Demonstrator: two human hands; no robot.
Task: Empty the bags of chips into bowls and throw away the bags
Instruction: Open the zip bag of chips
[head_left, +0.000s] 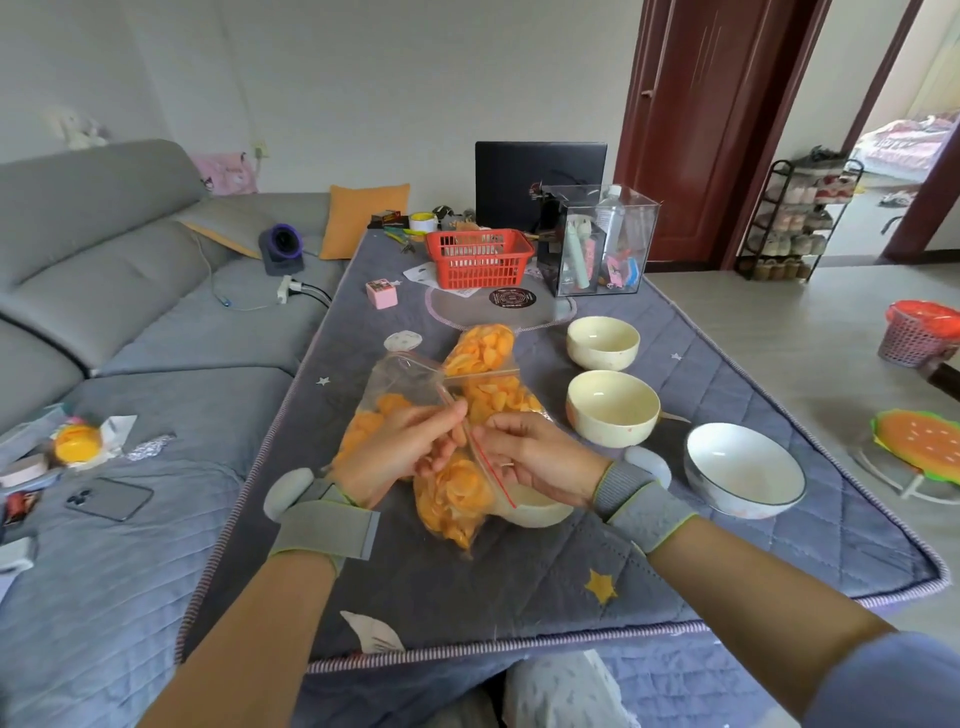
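Beside the held chip bag (454, 493), three bowls (612, 408) stand, basket (478, 258) beyond

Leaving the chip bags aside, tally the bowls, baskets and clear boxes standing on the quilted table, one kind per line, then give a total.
Round ceramic bowls: 4
Red plastic mesh basket: 1
Clear square plastic box: 1
Total: 6

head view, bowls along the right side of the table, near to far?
White bowl with the bluish rim → nearer cream bowl → farther cream bowl. A fourth bowl sits mostly hidden under the held bag, left out.
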